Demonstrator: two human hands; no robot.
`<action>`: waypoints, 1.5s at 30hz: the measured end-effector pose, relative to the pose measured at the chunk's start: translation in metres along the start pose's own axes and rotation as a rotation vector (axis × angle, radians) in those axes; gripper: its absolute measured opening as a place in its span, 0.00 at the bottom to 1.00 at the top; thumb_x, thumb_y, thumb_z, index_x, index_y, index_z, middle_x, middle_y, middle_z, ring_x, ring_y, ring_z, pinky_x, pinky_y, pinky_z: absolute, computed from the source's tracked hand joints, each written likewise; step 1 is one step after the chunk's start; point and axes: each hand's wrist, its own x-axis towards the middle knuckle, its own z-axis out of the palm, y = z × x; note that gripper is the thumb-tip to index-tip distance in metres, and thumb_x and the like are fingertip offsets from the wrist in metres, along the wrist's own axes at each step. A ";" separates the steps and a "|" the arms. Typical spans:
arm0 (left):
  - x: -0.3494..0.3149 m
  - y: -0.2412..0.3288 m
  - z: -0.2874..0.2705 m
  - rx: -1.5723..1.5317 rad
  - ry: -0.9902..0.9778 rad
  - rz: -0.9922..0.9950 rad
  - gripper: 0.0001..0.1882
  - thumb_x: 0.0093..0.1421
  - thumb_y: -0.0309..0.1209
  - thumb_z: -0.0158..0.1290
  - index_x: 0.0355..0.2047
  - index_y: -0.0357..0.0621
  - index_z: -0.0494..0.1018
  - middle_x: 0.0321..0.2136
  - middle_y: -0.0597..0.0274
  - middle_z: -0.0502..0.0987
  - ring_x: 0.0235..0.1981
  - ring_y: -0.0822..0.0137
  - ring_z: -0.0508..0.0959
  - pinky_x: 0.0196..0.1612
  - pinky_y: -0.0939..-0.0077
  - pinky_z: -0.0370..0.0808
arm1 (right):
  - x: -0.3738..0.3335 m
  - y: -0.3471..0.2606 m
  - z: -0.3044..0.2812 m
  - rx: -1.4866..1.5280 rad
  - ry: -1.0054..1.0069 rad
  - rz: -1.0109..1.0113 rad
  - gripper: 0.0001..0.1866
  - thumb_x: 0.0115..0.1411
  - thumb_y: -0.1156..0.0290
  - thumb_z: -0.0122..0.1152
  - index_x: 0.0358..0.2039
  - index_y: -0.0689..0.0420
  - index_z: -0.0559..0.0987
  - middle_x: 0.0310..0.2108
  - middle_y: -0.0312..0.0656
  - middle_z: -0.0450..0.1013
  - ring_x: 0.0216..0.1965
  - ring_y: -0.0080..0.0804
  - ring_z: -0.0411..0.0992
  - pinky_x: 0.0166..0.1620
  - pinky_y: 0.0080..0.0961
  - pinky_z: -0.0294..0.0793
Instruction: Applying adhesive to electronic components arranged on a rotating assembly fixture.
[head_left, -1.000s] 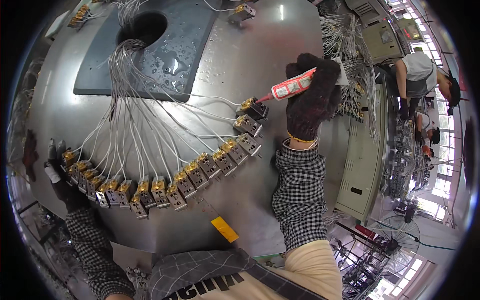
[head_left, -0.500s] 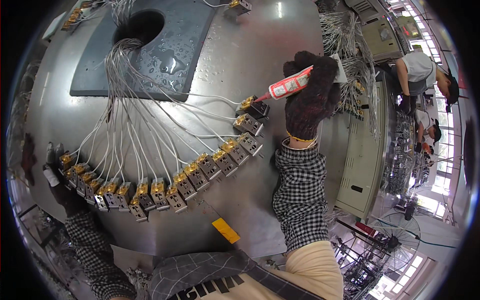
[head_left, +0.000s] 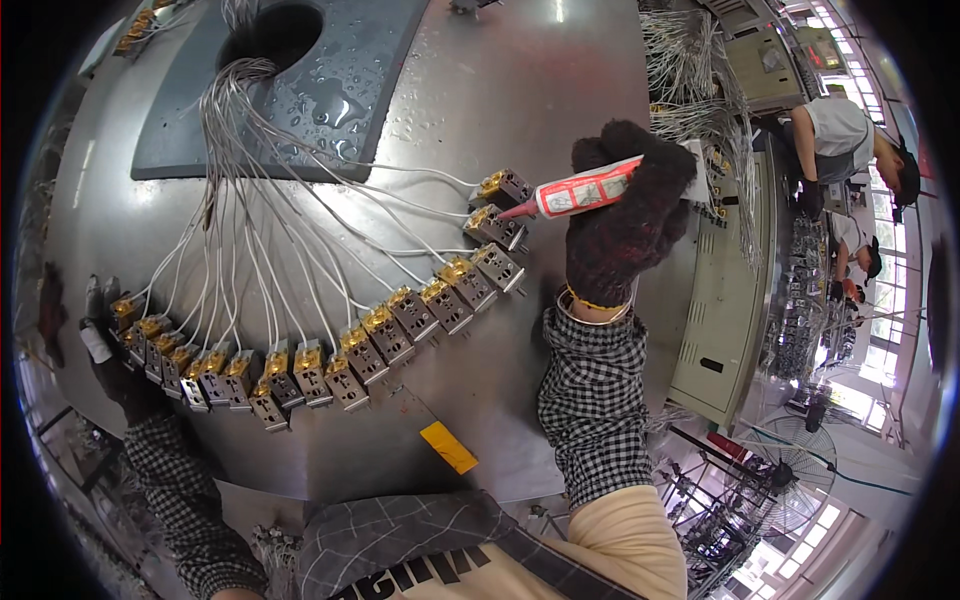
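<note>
My right hand [head_left: 628, 225], in a dark knitted glove, is closed around a red and white squeeze tube [head_left: 588, 188]. The tube points left, its reddish nozzle tip at the wired end of a small metal connector block [head_left: 497, 230], the second from the right end of a curved row. Just above sits the end block [head_left: 508, 186], amber-coated where its wire enters. Several similar blocks [head_left: 390, 340] follow the arc leftward, each with a pale wire. My left hand [head_left: 118, 372], also gloved, with white wrapping on one finger, lies with fingers extended beside the leftmost block [head_left: 125, 312].
The wires gather into a bundle [head_left: 215, 120] near a round hole in a wet grey plate [head_left: 345, 90]. A yellow strip [head_left: 449, 447] lies on the metal table [head_left: 500, 400]. Wire bundles [head_left: 690, 60] hang at right near a beige cabinet [head_left: 715, 310]. Two people work beyond.
The tube's nozzle has gone from the end block down to the second one, moved by my right hand. The view has shifted slightly; my left hand stays near the leftmost block.
</note>
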 end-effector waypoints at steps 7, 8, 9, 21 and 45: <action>-0.002 0.002 0.000 -0.022 -0.029 0.005 0.31 0.71 0.49 0.34 0.65 0.39 0.57 0.61 0.51 0.65 0.51 0.61 0.72 0.54 0.65 0.71 | -0.004 -0.003 0.005 0.073 -0.010 0.098 0.19 0.67 0.54 0.53 0.42 0.59 0.76 0.37 0.47 0.77 0.34 0.40 0.77 0.39 0.43 0.80; -0.003 0.002 0.002 -0.023 -0.030 0.004 0.31 0.71 0.49 0.34 0.65 0.39 0.57 0.61 0.51 0.65 0.51 0.61 0.72 0.54 0.65 0.71 | -0.005 -0.005 0.007 0.066 -0.001 0.131 0.19 0.67 0.54 0.53 0.42 0.60 0.76 0.36 0.47 0.77 0.34 0.40 0.77 0.39 0.42 0.80; -0.003 0.003 0.005 -0.039 -0.009 -0.016 0.31 0.71 0.49 0.34 0.65 0.40 0.57 0.60 0.52 0.66 0.48 0.62 0.73 0.52 0.66 0.73 | -0.006 -0.005 0.007 0.065 -0.001 0.131 0.19 0.67 0.54 0.53 0.42 0.60 0.76 0.36 0.47 0.77 0.34 0.40 0.77 0.39 0.42 0.80; -0.001 0.002 -0.001 -0.008 -0.032 -0.012 0.30 0.71 0.49 0.34 0.63 0.38 0.60 0.57 0.53 0.69 0.45 0.64 0.75 0.48 0.68 0.74 | -0.026 -0.016 -0.002 -0.103 0.056 -0.026 0.22 0.67 0.53 0.52 0.41 0.63 0.75 0.34 0.47 0.76 0.30 0.38 0.77 0.32 0.37 0.82; 0.004 -0.001 -0.010 0.009 -0.061 -0.027 0.30 0.72 0.49 0.33 0.65 0.39 0.58 0.62 0.49 0.63 0.54 0.57 0.71 0.57 0.62 0.70 | -0.044 -0.008 -0.011 0.079 -0.121 0.030 0.18 0.68 0.60 0.52 0.51 0.60 0.69 0.42 0.53 0.73 0.38 0.42 0.77 0.36 0.36 0.84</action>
